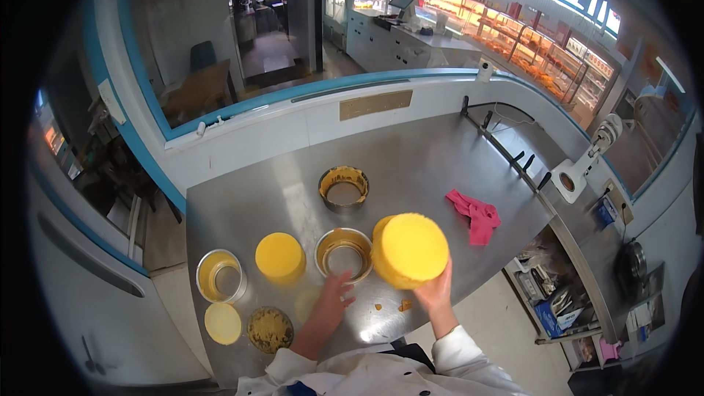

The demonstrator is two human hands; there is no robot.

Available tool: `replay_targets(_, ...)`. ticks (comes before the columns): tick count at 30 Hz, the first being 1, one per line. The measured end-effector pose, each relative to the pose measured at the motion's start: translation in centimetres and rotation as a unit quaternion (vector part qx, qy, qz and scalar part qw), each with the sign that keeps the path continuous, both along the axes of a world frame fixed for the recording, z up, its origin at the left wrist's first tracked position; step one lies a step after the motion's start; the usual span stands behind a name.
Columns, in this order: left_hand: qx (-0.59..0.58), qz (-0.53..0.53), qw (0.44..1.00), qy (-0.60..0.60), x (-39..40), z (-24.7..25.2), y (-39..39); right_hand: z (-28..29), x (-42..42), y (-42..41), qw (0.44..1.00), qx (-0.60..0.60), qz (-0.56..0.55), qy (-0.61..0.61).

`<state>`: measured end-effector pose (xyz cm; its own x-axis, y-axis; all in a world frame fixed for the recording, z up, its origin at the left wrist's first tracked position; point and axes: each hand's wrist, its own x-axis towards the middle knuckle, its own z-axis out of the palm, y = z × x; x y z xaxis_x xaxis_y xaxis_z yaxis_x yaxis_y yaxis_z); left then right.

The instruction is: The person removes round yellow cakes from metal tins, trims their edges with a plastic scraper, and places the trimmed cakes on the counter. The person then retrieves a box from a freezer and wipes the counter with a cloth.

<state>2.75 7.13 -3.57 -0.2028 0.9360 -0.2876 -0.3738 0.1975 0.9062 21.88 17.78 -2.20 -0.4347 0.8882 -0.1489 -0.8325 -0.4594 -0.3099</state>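
Note:
My right hand (pixel 437 291) holds up a thick round yellow sponge cake (pixel 415 247) from below and behind, its smooth face toward me. My left hand (pixel 333 297) has its fingers spread at the near rim of a round metal cake tin (pixel 344 231) coated inside with brown crumb; whether it touches the rim I cannot tell. A second yellow sponge cake (pixel 280 256) sits on the steel table to the left. Farther left are a lighter tin with crumb-lined walls (pixel 204 275), a pale yellow disc (pixel 223 323) and a crumb-covered round base (pixel 269 330).
A dark crumb-lined tin (pixel 344 206) stands farther back on the steel worktable (pixel 407 159). A pink cloth (pixel 476 217) lies to the right, with several black-handled knives (pixel 517 157) in a rack beyond it. Brown crumbs (pixel 405 305) lie near the front edge. A white appliance (pixel 577 179) stands at right.

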Motion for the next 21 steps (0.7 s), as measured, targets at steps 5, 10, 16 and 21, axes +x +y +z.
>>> replay_targets(5,-0.105,0.01,0.977,-0.186,-2.7,-2.0,-1.2,-2.4,0.2,10.3,1.0,-0.017,-0.011,0.01)
replay_targets(10,-0.085,0.003,0.97,-0.229,-3.8,-2.6,-0.7,-5.7,-1.9,20.3,0.998,0.01,-0.015,-0.058)
replay_targets(16,-0.122,0.003,0.969,-0.213,-5.1,-1.4,0.3,-11.6,-5.0,28.0,0.998,-0.003,0.013,-0.069)
replay_targets(21,-0.153,0.02,0.962,-0.224,-4.9,-1.2,1.5,-14.2,-6.9,31.0,0.993,-0.005,0.05,-0.102)
